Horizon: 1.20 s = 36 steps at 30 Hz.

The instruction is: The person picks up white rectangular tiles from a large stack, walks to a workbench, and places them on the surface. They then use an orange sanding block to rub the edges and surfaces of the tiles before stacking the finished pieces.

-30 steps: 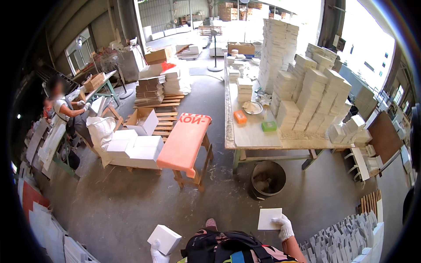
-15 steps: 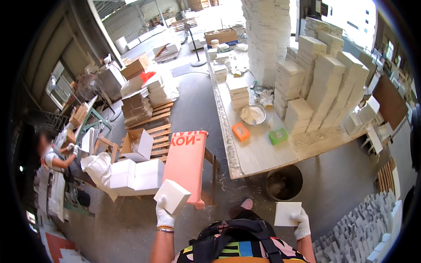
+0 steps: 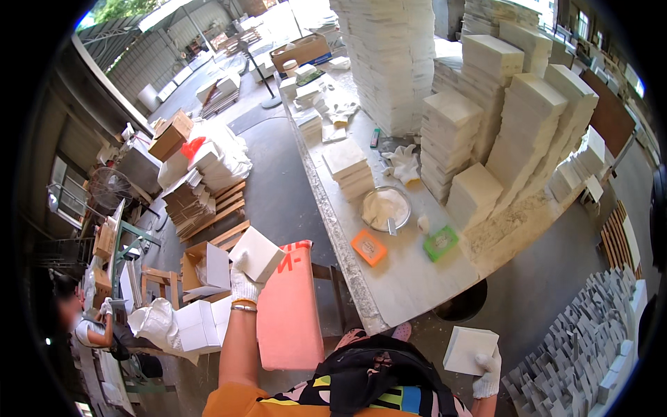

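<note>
One block: left of centre, clamped in our left hand; we see it higher in the frame than a second ago.
Bench: pink, just right of the block; we cannot tell whether they touch.
Table: its corner now reaches lower centre, so our pieces seem closer.
Slab: lower right, clamped in our right hand, barely shifted.

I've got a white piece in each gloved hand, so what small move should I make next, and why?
I'd probably lower the left hand and rest its white block on the pink-covered bench: the block appears beside the bench's far left corner, and the right hand is occupied with another white piece.
</note>
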{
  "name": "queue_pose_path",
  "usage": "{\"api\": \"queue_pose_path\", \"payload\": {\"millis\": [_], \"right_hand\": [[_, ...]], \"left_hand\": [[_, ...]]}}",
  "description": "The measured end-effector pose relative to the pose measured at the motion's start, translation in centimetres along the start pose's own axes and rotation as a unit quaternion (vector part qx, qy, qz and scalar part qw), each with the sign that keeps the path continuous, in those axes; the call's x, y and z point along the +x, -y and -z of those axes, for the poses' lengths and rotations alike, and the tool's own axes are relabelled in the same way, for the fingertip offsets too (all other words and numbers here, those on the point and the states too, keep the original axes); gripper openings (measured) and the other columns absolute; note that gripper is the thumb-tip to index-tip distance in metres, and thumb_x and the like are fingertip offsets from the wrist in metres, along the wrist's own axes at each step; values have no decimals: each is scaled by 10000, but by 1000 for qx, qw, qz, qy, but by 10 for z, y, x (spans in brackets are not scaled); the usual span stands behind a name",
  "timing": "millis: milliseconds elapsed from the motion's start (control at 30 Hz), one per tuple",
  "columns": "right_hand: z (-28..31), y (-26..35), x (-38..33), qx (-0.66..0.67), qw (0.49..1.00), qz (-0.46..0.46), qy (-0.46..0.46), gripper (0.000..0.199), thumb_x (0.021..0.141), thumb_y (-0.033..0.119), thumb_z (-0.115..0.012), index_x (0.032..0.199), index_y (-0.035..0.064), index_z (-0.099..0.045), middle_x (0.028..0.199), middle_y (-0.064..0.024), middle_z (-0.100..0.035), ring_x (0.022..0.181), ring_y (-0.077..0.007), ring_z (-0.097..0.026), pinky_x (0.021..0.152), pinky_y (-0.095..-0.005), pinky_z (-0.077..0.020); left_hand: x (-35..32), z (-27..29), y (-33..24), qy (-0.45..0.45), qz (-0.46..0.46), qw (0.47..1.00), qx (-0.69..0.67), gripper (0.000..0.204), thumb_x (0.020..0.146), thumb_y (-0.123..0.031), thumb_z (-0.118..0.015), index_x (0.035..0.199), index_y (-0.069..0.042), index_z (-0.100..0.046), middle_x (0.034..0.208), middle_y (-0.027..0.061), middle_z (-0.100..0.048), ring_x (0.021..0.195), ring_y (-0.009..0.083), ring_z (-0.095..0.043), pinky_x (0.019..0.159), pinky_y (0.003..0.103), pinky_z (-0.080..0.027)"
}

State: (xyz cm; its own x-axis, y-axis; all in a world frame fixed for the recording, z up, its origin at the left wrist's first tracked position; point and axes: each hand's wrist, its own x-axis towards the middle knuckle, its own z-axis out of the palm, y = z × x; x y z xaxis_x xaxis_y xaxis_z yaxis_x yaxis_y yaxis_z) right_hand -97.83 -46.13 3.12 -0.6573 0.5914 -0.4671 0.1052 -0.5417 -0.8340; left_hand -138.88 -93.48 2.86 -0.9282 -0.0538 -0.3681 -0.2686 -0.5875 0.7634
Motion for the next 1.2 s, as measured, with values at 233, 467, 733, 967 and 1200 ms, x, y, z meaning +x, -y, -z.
{"api": "queue_pose_path", "payload": {"millis": [233,467,733,967,1200], "right_hand": [[-15,-54,-46,52,986,43,-154,583,853,127,-740,1379,0,-523,1294,-128,-607,1145,-258,-617,928,-367,-549],[-100,-64,-81,16,971,4,-239,514,938,173,-661,1395,0,-499,1330,-146,-588,1187,-277,-590,964,-370,-531],[-142,-78,-101,-50,961,-1,-272,512,972,233,-616,1408,-1,-486,1348,-130,-585,1216,-241,-567,1001,-365,-496],[-173,-65,-103,-112,941,-42,-316,497,1008,140,-542,1455,-38,-419,1411,-167,-541,1253,-249,-544,1070,-410,-451],[-190,-66,1,-263,646,-359,-620,371,963,0,-480,1309,-109,-557,1313,-218,-609,1215,-286,-587,1079,-437,-447]], "left_hand": [[215,-106,-5,81,47,996,-1,526,797,-207,-771,1261,-68,-568,1128,109,-674,1027,326,-678,916,535,-569],[331,-222,58,194,152,969,3,567,805,-204,-750,1314,-51,-554,1216,172,-657,1097,376,-658,939,521,-563],[370,-290,138,180,168,968,48,479,770,-187,-805,1202,-82,-628,1037,77,-655,942,270,-660,819,442,-580],[358,-305,144,219,230,942,111,419,873,-266,-722,1228,-75,-609,1098,87,-642,985,255,-654,856,418,-581],[380,-276,154,338,161,900,223,451,995,-280,-579,1383,-57,-529,1324,81,-575,1213,208,-563,1039,386,-492]]}}
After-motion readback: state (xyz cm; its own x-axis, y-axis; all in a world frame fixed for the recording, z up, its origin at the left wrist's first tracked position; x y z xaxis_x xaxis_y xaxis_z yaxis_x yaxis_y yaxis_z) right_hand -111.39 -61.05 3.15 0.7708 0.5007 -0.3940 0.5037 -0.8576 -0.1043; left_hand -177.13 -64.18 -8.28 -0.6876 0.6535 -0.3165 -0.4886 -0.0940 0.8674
